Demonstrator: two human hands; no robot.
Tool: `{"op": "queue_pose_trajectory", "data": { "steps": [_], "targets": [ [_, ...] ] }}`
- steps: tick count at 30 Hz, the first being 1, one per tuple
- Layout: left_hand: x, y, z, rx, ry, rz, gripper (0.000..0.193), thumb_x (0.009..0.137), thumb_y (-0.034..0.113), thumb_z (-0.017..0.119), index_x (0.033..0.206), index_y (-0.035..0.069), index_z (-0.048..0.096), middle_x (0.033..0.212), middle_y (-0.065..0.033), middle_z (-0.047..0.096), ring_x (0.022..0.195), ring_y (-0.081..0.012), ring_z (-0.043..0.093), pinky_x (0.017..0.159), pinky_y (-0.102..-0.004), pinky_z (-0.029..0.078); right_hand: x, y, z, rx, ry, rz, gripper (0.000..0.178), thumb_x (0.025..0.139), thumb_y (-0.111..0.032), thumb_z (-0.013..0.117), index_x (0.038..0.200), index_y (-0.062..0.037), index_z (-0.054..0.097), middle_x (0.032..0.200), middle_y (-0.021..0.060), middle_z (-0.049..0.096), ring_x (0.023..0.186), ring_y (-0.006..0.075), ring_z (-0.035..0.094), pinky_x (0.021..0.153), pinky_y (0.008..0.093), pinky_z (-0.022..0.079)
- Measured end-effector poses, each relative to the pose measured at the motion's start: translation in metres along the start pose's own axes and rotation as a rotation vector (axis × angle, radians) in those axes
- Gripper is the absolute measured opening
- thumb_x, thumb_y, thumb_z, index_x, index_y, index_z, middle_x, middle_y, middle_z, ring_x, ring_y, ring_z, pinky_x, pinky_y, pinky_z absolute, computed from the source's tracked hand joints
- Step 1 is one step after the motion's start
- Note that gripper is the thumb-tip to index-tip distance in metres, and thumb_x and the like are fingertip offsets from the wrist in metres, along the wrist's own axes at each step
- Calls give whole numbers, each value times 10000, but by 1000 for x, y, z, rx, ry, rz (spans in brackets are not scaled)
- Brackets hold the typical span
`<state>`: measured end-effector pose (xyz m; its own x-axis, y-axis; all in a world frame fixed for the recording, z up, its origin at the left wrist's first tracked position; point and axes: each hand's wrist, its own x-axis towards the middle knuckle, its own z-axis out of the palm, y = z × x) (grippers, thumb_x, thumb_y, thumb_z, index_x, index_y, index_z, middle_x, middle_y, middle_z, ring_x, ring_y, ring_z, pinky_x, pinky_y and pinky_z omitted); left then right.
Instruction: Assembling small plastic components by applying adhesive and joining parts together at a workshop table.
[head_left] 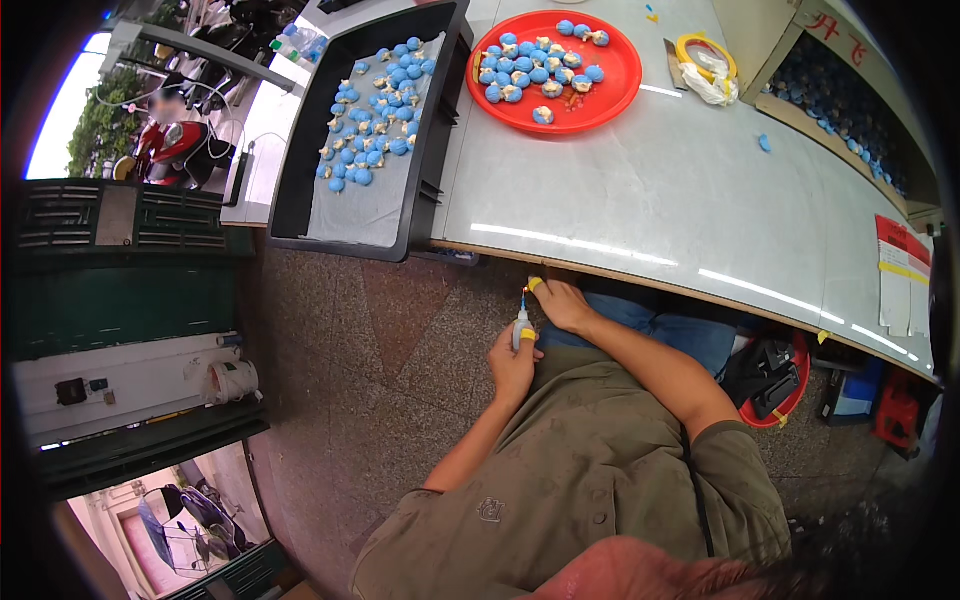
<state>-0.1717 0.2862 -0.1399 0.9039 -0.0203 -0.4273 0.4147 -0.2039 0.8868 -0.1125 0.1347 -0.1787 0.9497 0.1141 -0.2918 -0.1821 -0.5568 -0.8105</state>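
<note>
In my left hand (512,368), closed just off the table's front edge, is a small whitish squeeze bottle (520,328) with a thin blue nozzle pointing up and away from me. My right hand (562,304) is closed in a pinch near the nozzle's tip. A tiny reddish spot shows at that tip, but what the right fingers hold is too small to make out. Yellow wraps cover a finger on each hand. Beyond them on the table (600,200), a red round tray (560,122) holds several blue balls with cream-coloured bits (543,116).
A black crate (425,190) with a pale liner and many similar blue balls stands at the left. Yellow rings (708,58) lie at the back right, near a bin of blue pieces (835,110). Below the table at right is a red basin (795,385) with black things.
</note>
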Motion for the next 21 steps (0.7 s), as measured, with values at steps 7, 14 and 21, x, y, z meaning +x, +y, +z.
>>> {"op": "queue_pose_trajectory", "data": {
  "steps": [7, 14, 21],
  "targets": [
    [0, 1, 0, 4, 2, 10, 267, 925, 98, 520, 1150, -36, 569, 890, -109, 672, 604, -110, 616, 549, -224, 487, -1, -2, -2, -12, -24, 10, 400, 992, -337, 309, 999, -23, 557, 1010, 269, 598, 971, 455, 558, 828, 509, 442],
    [0, -1, 0, -1, 3, 13, 262, 923, 100, 525, 1142, -37, 572, 888, -106, 672, 605, -111, 616, 548, -225, 486, 0, -1, -2, 11, -20, 36, 388, 990, -323, 313, 1009, -23, 558, 1021, 271, 598, 979, 457, 556, 829, 511, 442],
    [1, -4, -1, -14, 14, 21, 264, 924, 101, 532, 1147, -36, 573, 877, -96, 668, 605, -108, 614, 546, -221, 479, 1, 2, 1, -10, -14, 14, 377, 989, -312, 316, 1008, -21, 556, 1011, 273, 595, 966, 456, 557, 820, 510, 444]
  ]
}}
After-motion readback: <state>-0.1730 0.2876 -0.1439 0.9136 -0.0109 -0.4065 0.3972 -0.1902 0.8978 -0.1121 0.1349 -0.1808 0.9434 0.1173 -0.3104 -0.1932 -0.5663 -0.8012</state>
